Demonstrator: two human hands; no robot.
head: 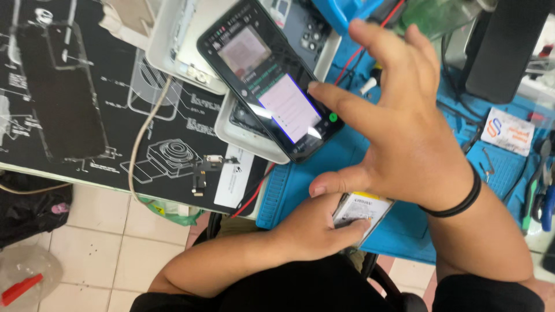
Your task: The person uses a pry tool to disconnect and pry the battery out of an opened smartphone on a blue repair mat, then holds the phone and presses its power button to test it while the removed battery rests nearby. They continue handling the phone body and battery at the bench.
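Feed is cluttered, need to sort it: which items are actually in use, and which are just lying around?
In use: left hand gripping phone battery; right hand fingertip on lit smartphone.

Lying about: white card, small loose parts, orange-marked packet, black monitor base.

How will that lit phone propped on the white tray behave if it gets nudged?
The phone lies tilted across the white tray rim, one corner overhanging the blue mat, so it would probably rock or slide off. Its glossy glass face looks slippery and likely fragile. The right hand touches its edge with one fingertip only, so it is hardly steadied.
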